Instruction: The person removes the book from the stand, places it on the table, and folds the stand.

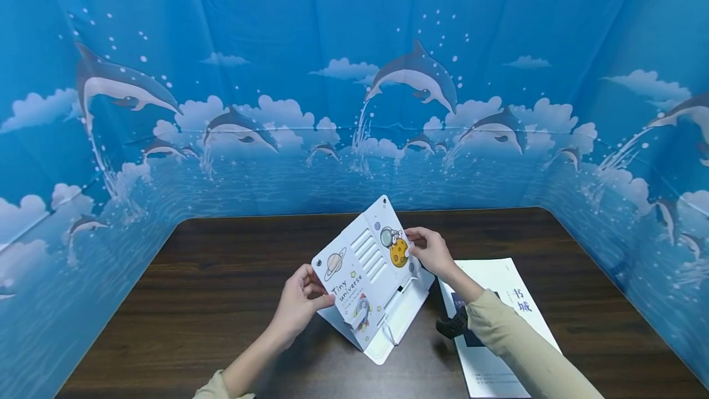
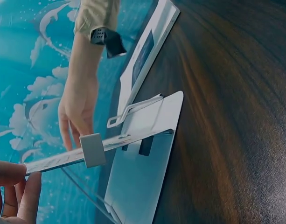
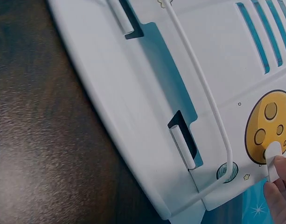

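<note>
Looks roughly midway to me: the white reading stand [image 1: 371, 282] is on the dark table [image 1: 221, 288] near the book [image 1: 526, 300], its panel already slanted up, and I'd guess settling the angle and letting go is left. Left hand [image 1: 299, 300] pinches one edge, right hand [image 1: 432, 254] pinches the other by the little white tab [image 3: 273, 156]. Cute thing: slotted middle, space cartoons, "Tiny universe" lettering, bent wire [image 3: 201, 74] across the front.

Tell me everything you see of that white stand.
The white stand looks like metal. Its slotted panel, tilted up from a hinged base on the table, bears "Tiny universe" and planet, astronaut and rocket prints; bent wire stands before it. The left grip pinches one side edge; the right grip holds the opposite side.
</note>
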`<state>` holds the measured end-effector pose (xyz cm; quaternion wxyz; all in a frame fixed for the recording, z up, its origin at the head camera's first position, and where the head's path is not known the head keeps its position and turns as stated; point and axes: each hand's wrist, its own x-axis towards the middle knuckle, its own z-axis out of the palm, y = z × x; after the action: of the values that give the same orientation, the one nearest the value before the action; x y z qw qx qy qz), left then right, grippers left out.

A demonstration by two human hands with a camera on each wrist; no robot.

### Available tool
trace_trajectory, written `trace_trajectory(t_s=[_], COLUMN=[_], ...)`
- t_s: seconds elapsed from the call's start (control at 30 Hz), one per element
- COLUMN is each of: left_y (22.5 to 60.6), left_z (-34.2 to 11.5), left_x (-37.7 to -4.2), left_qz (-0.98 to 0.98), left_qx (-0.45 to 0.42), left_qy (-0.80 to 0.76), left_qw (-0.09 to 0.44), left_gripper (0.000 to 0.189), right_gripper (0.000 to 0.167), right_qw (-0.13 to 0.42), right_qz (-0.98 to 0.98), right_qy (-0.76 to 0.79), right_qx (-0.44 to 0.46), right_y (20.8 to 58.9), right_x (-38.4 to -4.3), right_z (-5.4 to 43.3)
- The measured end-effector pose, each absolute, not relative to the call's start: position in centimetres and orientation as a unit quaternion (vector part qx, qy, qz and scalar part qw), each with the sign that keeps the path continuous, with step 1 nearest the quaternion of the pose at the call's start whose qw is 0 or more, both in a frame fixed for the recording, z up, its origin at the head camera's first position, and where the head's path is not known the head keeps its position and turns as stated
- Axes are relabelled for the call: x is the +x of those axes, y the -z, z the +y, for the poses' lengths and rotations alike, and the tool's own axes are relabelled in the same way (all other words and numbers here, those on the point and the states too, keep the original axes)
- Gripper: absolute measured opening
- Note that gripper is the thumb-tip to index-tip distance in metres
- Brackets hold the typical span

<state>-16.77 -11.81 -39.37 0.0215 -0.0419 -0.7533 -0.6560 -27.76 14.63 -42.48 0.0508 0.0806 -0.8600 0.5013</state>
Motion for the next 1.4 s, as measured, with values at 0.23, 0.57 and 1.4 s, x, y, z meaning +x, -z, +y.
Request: trace_trajectory(t_s=[0.23,0.57,1.4], left_y=[39.4,36.7,35.6], left_z=[-11.7,-13.8,-15.3], left_x=[-16.8,-18.0,-19.3], left_qz=[-0.757,-0.758,-0.777], left_qx=[-0.049,-0.1,-0.15], left_qy=[0.651,0.644,0.61], left_qw=[0.008,0.001,-0.034], left_gripper=[0.035,0.052,0.04], right_gripper=[0.038,0.044,0.049], right_qw=[0.046,0.041,-0.045], right_qz=[-0.859,-0.849,-0.734], right_qy=[-0.505,-0.526,-0.673], right_qx=[0.073,0.027,-0.071], right_y=[42.0,41.4,44.7], right_x=[-27.6,-24.2,-16.7], right_z=[15.0,16.0,11.3])
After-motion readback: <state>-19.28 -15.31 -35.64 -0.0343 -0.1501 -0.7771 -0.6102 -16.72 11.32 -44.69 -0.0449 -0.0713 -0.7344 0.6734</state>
